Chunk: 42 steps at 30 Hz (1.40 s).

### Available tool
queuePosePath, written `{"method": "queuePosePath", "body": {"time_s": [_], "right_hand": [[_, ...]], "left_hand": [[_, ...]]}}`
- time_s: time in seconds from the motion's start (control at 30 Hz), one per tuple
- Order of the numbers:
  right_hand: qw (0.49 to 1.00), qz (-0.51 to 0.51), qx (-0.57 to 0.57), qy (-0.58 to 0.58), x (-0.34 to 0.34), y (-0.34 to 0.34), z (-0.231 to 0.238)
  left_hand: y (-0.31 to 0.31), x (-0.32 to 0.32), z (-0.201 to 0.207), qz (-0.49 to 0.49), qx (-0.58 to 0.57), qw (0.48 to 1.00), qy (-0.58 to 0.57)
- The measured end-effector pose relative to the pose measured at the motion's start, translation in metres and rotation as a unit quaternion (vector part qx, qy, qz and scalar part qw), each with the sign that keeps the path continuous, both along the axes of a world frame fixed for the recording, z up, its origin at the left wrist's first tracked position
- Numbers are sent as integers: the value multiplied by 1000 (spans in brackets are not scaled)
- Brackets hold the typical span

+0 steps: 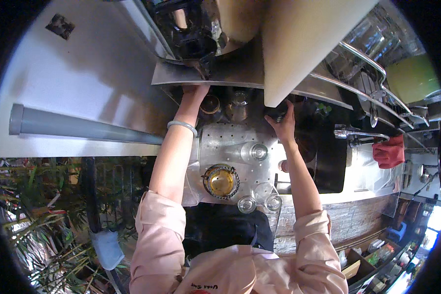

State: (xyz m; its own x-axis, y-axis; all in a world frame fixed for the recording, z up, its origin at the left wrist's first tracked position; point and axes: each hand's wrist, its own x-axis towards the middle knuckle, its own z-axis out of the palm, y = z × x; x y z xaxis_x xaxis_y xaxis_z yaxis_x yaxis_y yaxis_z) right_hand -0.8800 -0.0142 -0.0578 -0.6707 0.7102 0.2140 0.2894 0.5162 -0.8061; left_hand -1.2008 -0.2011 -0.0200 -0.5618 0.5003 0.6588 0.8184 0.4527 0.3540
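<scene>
My left hand (196, 91), with a pale bangle on its wrist, reaches up to the edge of a metal shelf (230, 82); its fingers are hidden there. My right hand (285, 125) is curled round a dark, ridged, round object (277, 114), partly covered by the pale cupboard edge above. Between the hands, at the back, stand a dark-rimmed round jar (210, 104) and a clear glass vessel (240, 99). Nearer me, on a perforated metal tray (215, 142), are an empty clear glass (257, 152) and a glass bowl of amber liquid (221, 182) with a dark patterned rim.
Two stemmed glasses (247, 204) stand at the tray's near edge. Right of my arm are a black cooktop (330, 161), a tap (348, 132) and a red cloth (388, 152). Overhead hang a pale cupboard panel (308, 44) and a wire rack (362, 59) with dishes.
</scene>
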Motion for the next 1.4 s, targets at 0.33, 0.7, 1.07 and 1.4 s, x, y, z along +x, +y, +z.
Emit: {"method": "queuePosePath", "body": {"time_s": [0.33, 0.7, 1.07, 1.4], "right_hand": [[954, -141, -225, 142, 46, -34, 31], [922, 294, 238, -86, 124, -57, 246], [583, 592, 555, -40, 109, -141, 374], [966, 253, 17, -44, 49, -52, 197]], "left_hand": [[-40, 94, 75, 81, -189, 979, 14], [-164, 342, 139, -30, 241, 952, -186], [-146, 426, 150, -97, 46, 919, -380], [-175, 436, 102, -98, 219, 878, -415]]}}
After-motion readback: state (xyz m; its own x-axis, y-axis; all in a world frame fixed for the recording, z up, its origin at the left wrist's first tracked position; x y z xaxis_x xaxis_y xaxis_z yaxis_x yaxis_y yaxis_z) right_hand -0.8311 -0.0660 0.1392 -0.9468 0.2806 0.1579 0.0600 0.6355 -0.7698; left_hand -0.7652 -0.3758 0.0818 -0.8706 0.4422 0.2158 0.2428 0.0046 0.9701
